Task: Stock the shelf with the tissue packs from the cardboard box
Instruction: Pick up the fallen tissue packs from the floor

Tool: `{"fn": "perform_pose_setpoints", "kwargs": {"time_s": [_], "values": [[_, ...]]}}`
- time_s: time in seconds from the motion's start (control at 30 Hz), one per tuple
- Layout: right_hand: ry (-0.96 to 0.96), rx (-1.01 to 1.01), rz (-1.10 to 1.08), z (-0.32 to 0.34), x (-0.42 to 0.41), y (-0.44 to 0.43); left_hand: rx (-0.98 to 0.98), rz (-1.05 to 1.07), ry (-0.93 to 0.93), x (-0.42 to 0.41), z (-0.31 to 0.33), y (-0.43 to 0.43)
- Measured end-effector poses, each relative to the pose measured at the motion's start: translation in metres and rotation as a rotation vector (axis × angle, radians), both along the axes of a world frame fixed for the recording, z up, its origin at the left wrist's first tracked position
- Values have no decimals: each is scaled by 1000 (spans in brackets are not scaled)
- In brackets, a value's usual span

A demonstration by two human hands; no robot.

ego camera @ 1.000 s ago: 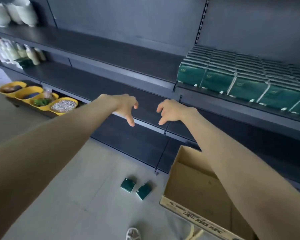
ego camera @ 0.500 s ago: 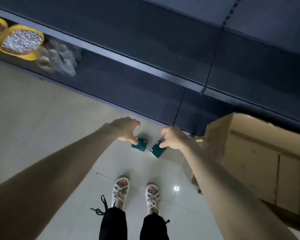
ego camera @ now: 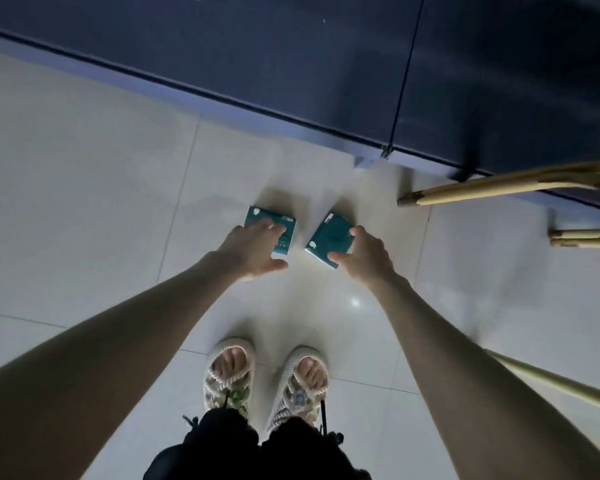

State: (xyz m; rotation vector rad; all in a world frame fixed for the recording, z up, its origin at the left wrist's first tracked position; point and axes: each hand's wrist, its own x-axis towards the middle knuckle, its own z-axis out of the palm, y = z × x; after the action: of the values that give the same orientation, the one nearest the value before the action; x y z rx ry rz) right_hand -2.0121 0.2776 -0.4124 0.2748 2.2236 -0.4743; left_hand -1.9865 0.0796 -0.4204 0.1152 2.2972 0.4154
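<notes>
Two green tissue packs lie flat on the pale tiled floor in front of my feet. My left hand reaches down with its fingers spread on top of the left tissue pack, thumb stretched out below the pack's near edge. My right hand spans the right tissue pack, which lies turned at an angle; the thumb touches its near corner and the fingers its far right edge. Both packs still rest on the floor. The cardboard box is out of view.
The dark bottom shelf runs across the top of the view, just beyond the packs. Pale wooden legs stick in from the right, with another wooden leg lower down. My sandalled feet stand close behind the packs.
The view has tilted from the shelves down to the floor. Both hands have dropped and their curled fingers have spread out onto the two packs.
</notes>
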Motion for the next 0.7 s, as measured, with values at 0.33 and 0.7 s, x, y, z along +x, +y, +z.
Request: {"fn": "perform_pose_setpoints", "kwargs": {"time_s": [0.33,0.7], "values": [[194,46,-366,-194,16,3,4,-70,332,27,-195,13],[388,-102,-487,-110,20,-3,115,55,256,26,-107,9]]}}
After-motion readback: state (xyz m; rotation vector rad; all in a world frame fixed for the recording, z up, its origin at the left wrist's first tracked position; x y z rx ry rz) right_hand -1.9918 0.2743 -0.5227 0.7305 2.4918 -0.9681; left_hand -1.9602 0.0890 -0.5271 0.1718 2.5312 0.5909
